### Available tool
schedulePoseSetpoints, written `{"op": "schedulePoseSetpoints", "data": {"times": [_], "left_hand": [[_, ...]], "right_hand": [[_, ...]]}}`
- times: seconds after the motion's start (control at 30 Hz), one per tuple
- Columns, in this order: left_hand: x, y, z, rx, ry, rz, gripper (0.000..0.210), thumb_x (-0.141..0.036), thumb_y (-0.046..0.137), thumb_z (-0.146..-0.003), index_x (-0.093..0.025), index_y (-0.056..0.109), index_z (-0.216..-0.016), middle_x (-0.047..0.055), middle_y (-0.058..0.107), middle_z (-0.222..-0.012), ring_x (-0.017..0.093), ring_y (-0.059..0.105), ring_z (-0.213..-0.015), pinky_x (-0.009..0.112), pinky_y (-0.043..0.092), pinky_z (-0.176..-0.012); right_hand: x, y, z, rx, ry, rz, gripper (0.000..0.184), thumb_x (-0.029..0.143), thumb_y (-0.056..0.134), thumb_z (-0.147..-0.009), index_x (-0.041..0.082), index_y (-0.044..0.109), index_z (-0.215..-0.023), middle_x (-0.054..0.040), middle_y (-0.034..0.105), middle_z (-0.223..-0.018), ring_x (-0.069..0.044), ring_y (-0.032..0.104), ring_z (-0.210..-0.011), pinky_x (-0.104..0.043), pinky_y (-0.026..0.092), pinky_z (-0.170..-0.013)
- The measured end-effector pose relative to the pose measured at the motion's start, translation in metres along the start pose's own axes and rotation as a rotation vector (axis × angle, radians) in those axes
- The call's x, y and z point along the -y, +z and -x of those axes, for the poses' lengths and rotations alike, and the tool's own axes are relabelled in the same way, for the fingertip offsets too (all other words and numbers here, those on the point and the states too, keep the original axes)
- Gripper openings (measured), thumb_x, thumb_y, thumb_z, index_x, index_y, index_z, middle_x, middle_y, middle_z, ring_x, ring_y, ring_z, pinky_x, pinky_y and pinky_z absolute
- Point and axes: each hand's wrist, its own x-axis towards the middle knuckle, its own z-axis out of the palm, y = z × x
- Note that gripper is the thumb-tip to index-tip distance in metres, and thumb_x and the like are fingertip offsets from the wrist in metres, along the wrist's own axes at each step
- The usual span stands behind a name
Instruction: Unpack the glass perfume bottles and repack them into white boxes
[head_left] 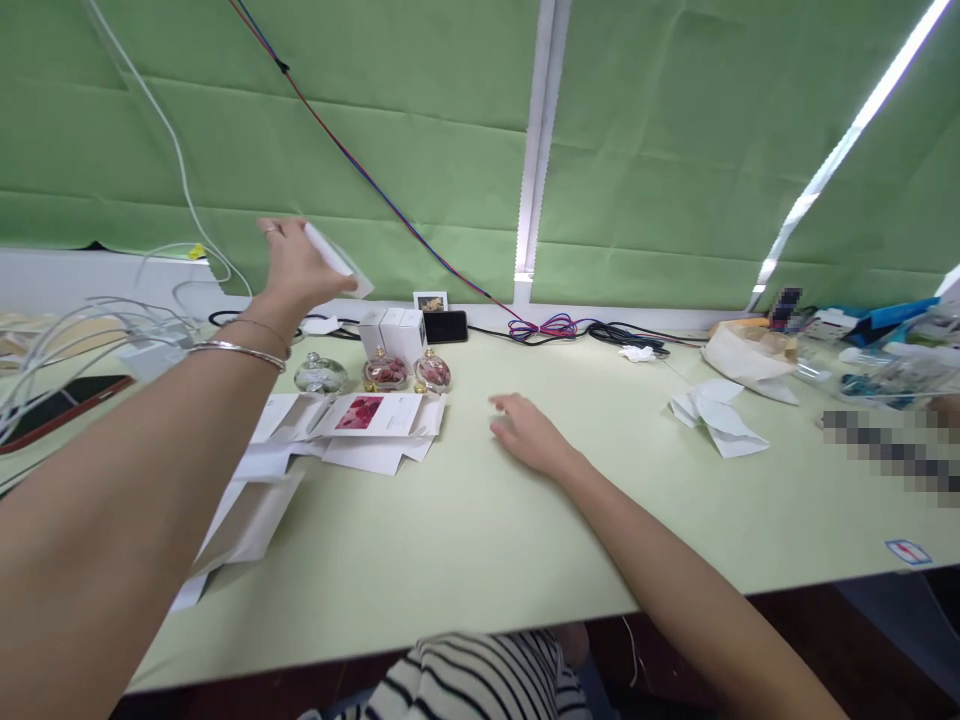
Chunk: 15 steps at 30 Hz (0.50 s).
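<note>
Well, the left hand (pixel 296 268) has a flat white packet (pixel 336 258) pinched between thumb and fingers, raised above the back left of the table (pixel 525 560). The packet's long edge slants from the fingers down to the right, its low end towards the white boxes (pixel 405 335) standing upright just behind the bottles (pixel 385 372). So those boxes lie below and to the right of that grip, and the left hand is the nearer one to the packet. The right hand (pixel 531 432) is loosely curled, nothing visible in it, right of the bottles; I can't tell whether it touches the tabletop. Opened cartons (pixel 375 415) crowd the left front, while bare table spreads around the right hand, as far as the crumpled paper (pixel 716 415).
</note>
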Motion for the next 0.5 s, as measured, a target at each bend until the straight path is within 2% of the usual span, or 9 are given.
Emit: {"op": "schedulePoseSetpoints", "data": {"times": [0.03,0.07,0.13,0.17,0.23,0.3,0.33,0.4,0.5], "left_hand": [[-0.018,-0.003,0.014,-0.053,0.011,0.101,0.099,-0.051,0.073,-0.07,0.002,0.014,-0.131,0.023,0.008,-0.142,0.033,0.009,-0.135,0.041,0.013,-0.114],[-0.037,-0.003,0.03,-0.053,0.019,0.185,0.098,-0.043,0.078,-0.066,0.001,0.018,-0.131,0.021,0.013,-0.14,0.032,0.016,-0.133,0.039,0.015,-0.114],[-0.072,0.006,0.068,0.053,0.101,0.31,0.094,-0.027,0.083,-0.058,-0.002,0.027,-0.13,0.017,0.027,-0.132,0.03,0.03,-0.125,0.038,0.023,-0.111],[-0.087,0.015,0.088,0.137,0.157,0.375,0.089,-0.022,0.082,-0.056,-0.005,0.032,-0.128,0.014,0.032,-0.128,0.029,0.035,-0.122,0.039,0.028,-0.109],[-0.108,0.037,0.127,0.352,0.267,0.493,0.086,-0.022,0.081,-0.051,-0.009,0.038,-0.125,0.011,0.039,-0.12,0.029,0.042,-0.117,0.04,0.038,-0.102],[-0.116,0.06,0.159,0.491,0.382,0.551,0.089,-0.024,0.082,-0.046,-0.015,0.041,-0.125,0.009,0.042,-0.117,0.031,0.043,-0.117,0.041,0.039,-0.101],[-0.115,0.07,0.17,0.525,0.376,0.57,0.088,-0.025,0.08,-0.047,-0.017,0.042,-0.126,0.009,0.042,-0.118,0.031,0.042,-0.119,0.042,0.038,-0.103],[-0.108,0.086,0.184,0.57,0.226,0.6,0.088,-0.035,0.077,-0.055,-0.016,0.037,-0.131,0.013,0.038,-0.125,0.031,0.043,-0.12,0.043,0.036,-0.104],[-0.093,0.099,0.189,0.582,0.107,0.663,0.095,-0.047,0.078,-0.051,-0.017,0.038,-0.132,0.014,0.04,-0.127,0.033,0.041,-0.123,0.045,0.035,-0.103]], "right_hand": [[-0.002,-0.002,0.0,-0.104,0.004,-0.012,0.048,0.025,0.049,-0.087,0.015,0.04,-0.132,-0.0145,0.05,-0.127,-0.024,0.046,-0.117,-0.042,0.035,-0.102],[-0.005,-0.004,0.0,-0.208,0.006,-0.017,0.059,0.027,0.052,-0.085,0.015,0.03,-0.138,-0.0162,0.045,-0.133,-0.026,0.041,-0.123,-0.045,0.031,-0.105],[-0.009,-0.013,0.003,-0.347,-0.002,-0.009,0.079,0.036,0.059,-0.08,0.016,0.016,-0.144,-0.0177,0.033,-0.143,-0.03,0.029,-0.133,-0.049,0.023,-0.109],[-0.012,-0.018,0.005,-0.367,-0.014,0.0,0.087,0.039,0.062,-0.078,0.016,0.012,-0.145,-0.0176,0.027,-0.147,-0.031,0.024,-0.136,-0.051,0.019,-0.111],[-0.015,-0.028,0.009,-0.294,-0.043,-0.002,0.101,0.044,0.068,-0.07,0.016,0.008,-0.146,-0.0179,0.023,-0.149,-0.032,0.021,-0.138,-0.051,0.018,-0.111],[-0.018,-0.035,0.012,-0.118,-0.06,-0.053,0.107,0.044,0.073,-0.063,0.014,0.011,-0.146,-0.0186,0.029,-0.146,-0.032,0.029,-0.134,-0.049,0.024,-0.109],[-0.019,-0.036,0.013,-0.024,-0.053,-0.083,0.108,0.043,0.074,-0.061,0.013,0.015,-0.145,-0.0189,0.032,-0.144,-0.032,0.034,-0.131,-0.047,0.028,-0.107],[-0.021,-0.036,0.012,0.11,-0.018,-0.098,0.105,0.044,0.075,-0.058,0.012,0.023,-0.144,-0.0189,0.038,-0.14,-0.032,0.04,-0.126,-0.046,0.032,-0.104],[-0.024,-0.031,0.007,0.186,0.016,-0.01,0.101,0.045,0.076,-0.056,0.013,0.032,-0.141,-0.0177,0.044,-0.134,-0.033,0.042,-0.123,-0.048,0.034,-0.101]]}}
